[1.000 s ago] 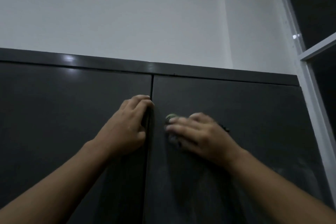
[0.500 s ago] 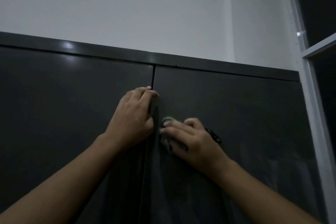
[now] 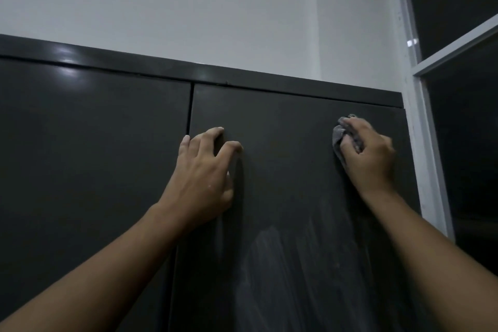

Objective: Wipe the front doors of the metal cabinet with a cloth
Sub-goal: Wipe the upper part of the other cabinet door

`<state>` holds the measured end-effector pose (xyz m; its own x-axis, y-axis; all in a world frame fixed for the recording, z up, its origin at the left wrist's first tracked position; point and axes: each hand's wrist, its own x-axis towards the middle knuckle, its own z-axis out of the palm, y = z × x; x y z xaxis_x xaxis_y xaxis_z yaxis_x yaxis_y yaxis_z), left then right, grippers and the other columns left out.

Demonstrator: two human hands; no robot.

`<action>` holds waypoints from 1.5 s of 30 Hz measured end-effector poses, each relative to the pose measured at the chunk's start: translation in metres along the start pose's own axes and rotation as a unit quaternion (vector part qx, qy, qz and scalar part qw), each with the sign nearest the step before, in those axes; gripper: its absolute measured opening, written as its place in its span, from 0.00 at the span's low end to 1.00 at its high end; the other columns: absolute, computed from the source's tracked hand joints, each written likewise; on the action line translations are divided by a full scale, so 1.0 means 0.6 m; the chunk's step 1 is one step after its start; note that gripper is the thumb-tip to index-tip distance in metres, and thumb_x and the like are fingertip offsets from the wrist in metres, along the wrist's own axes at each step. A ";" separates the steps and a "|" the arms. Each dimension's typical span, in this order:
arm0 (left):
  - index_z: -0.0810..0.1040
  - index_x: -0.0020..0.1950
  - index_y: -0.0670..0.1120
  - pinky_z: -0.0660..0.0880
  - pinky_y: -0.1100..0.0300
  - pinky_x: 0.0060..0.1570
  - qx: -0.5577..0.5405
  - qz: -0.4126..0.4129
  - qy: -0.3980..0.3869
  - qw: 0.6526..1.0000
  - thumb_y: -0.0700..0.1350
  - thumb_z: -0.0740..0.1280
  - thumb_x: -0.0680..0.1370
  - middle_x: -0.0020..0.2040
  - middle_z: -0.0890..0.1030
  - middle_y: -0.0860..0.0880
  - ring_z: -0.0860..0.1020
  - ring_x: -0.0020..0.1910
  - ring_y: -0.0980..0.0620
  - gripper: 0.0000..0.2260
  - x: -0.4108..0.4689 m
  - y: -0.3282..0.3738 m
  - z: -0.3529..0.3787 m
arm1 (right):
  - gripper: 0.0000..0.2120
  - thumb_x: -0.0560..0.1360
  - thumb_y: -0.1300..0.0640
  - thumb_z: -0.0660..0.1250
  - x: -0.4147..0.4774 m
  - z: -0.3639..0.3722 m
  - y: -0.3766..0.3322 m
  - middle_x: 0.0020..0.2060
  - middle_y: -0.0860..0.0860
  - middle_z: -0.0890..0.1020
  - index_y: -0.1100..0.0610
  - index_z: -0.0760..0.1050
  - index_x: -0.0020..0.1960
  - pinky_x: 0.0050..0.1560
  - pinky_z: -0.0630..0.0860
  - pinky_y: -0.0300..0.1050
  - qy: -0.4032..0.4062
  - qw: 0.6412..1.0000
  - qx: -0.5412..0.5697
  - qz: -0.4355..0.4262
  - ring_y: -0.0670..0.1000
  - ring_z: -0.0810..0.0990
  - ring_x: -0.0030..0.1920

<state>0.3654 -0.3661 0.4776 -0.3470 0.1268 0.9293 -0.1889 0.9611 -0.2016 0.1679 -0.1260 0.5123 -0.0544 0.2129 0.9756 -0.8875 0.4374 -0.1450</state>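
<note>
A dark grey metal cabinet fills the view, with a left door (image 3: 94, 156) and a right door (image 3: 291, 143) that meet at a vertical seam. My right hand (image 3: 369, 153) grips a bunched grey cloth (image 3: 339, 137) and presses it on the right door near its upper right corner. My left hand (image 3: 207, 170) rests on the right door just right of the seam, fingers bent with the tips on the metal, holding nothing. Pale wipe streaks (image 3: 269, 264) show lower on the right door.
A white wall (image 3: 188, 8) rises behind the cabinet top edge (image 3: 269, 81). A white window frame (image 3: 420, 116) with dark panes stands tight against the cabinet's right side.
My right hand has swept the cloth from beside the seam across to the right door's upper right corner. My left hand has shifted from the seam onto the right door.
</note>
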 end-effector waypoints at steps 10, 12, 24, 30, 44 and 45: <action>0.66 0.71 0.53 0.51 0.34 0.74 -0.013 0.045 -0.013 0.999 0.49 0.65 0.72 0.72 0.64 0.42 0.63 0.72 0.41 0.27 0.016 0.074 0.035 | 0.13 0.78 0.58 0.69 -0.183 -0.036 0.019 0.66 0.47 0.79 0.54 0.82 0.62 0.57 0.73 0.44 -0.170 0.925 0.035 -0.337 0.47 0.77 0.56; 0.67 0.70 0.53 0.51 0.34 0.74 -0.018 0.054 -0.013 0.998 0.50 0.63 0.72 0.71 0.65 0.42 0.63 0.71 0.41 0.26 0.019 0.093 0.044 | 0.13 0.79 0.57 0.68 -0.165 -0.053 0.032 0.66 0.47 0.79 0.55 0.81 0.63 0.58 0.73 0.43 -0.192 0.908 0.019 -0.373 0.48 0.75 0.54; 0.68 0.71 0.52 0.45 0.34 0.74 -0.015 0.081 -0.015 0.996 0.49 0.66 0.73 0.72 0.64 0.43 0.60 0.73 0.42 0.26 0.036 0.134 0.067 | 0.18 0.80 0.61 0.66 -0.110 -0.100 0.144 0.67 0.46 0.78 0.49 0.77 0.68 0.52 0.64 0.21 -0.041 0.998 -0.033 0.031 0.54 0.76 0.59; 0.66 0.72 0.54 0.42 0.35 0.74 -0.022 0.095 -0.019 0.995 0.49 0.65 0.73 0.72 0.63 0.44 0.58 0.74 0.43 0.26 0.044 0.153 0.079 | 0.20 0.75 0.60 0.71 -0.244 -0.146 0.170 0.67 0.43 0.77 0.50 0.78 0.66 0.54 0.72 0.35 -0.156 0.976 -0.023 -0.151 0.41 0.72 0.57; 0.65 0.74 0.54 0.43 0.31 0.73 0.001 0.140 -0.011 0.990 0.51 0.60 0.75 0.75 0.61 0.45 0.55 0.77 0.42 0.26 0.048 0.166 0.109 | 0.19 0.80 0.59 0.65 -0.154 -0.115 0.156 0.68 0.42 0.76 0.46 0.75 0.68 0.53 0.65 0.24 -0.050 0.998 -0.030 0.012 0.49 0.73 0.59; 0.65 0.74 0.55 0.43 0.31 0.73 0.005 0.141 -0.012 0.990 0.51 0.60 0.75 0.75 0.60 0.45 0.55 0.77 0.43 0.26 0.049 0.166 0.110 | 0.19 0.79 0.59 0.66 -0.170 -0.113 0.147 0.67 0.41 0.75 0.46 0.75 0.68 0.53 0.66 0.27 -0.074 0.996 -0.026 -0.041 0.45 0.72 0.58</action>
<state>0.2757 -0.2828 0.4642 -0.4082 0.3840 0.8282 -0.0907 0.8857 -0.4553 0.1263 -0.0503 0.3889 -0.0527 0.0455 0.9976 -0.8673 0.4930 -0.0683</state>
